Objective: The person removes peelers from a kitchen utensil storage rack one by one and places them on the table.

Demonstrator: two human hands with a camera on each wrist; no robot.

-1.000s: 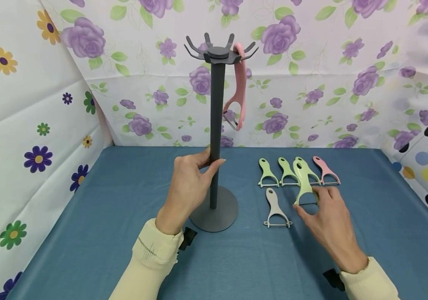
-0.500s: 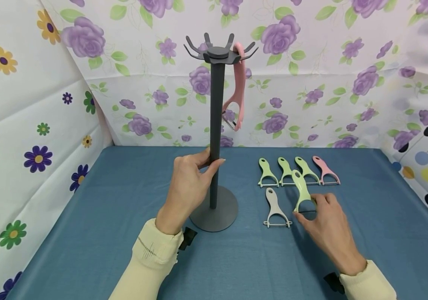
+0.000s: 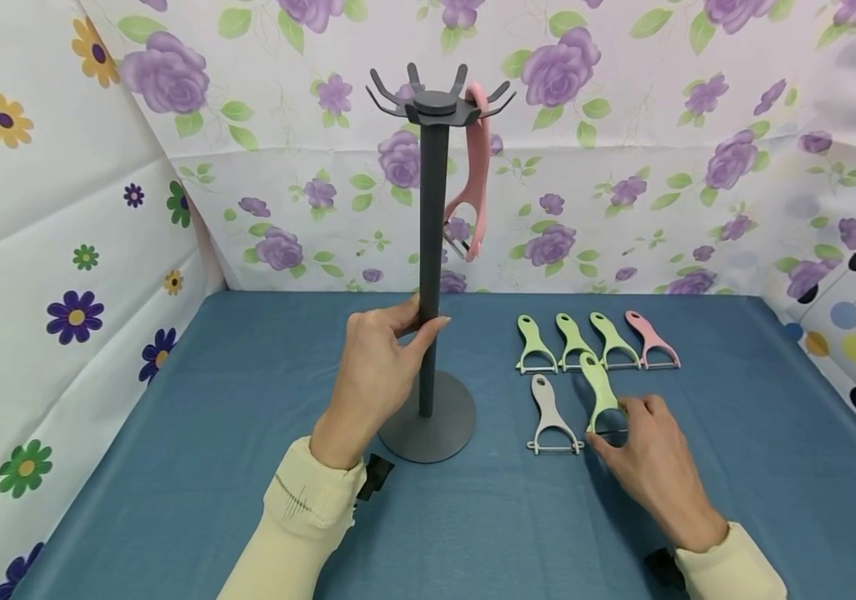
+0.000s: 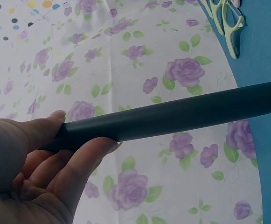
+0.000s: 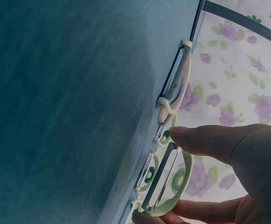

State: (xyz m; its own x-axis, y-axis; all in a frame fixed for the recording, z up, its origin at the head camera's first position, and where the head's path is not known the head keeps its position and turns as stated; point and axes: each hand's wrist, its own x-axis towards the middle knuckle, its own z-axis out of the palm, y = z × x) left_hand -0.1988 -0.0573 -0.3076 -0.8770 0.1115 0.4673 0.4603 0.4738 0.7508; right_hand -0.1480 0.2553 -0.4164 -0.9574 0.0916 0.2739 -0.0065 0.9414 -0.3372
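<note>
My left hand (image 3: 378,371) grips the dark grey post of a hook stand (image 3: 433,250), its fingers and thumb curled round it; the left wrist view shows the same post (image 4: 172,114). On one of the stand's hooks hangs a pink peeler (image 3: 478,171). With my right hand (image 3: 653,467) I pinch a green peeler (image 3: 598,387) by the two sides of its blade end, its handle pointing away. In the right wrist view, thumb and fingers span that peeler's (image 5: 190,175) head. A white peeler (image 3: 546,408) lies just left of it.
Behind the held peeler lies a row: green peelers (image 3: 533,340), (image 3: 612,337) and a pink peeler (image 3: 651,337) at its right end. The stand's round base (image 3: 453,429) rests on the blue cloth (image 3: 247,350). Flowered sheets (image 3: 285,208) hang behind and at the left.
My right hand has drawn the green peeler down and nearer to me, away from the back row, with its handle lower. My left hand keeps its place on the post.
</note>
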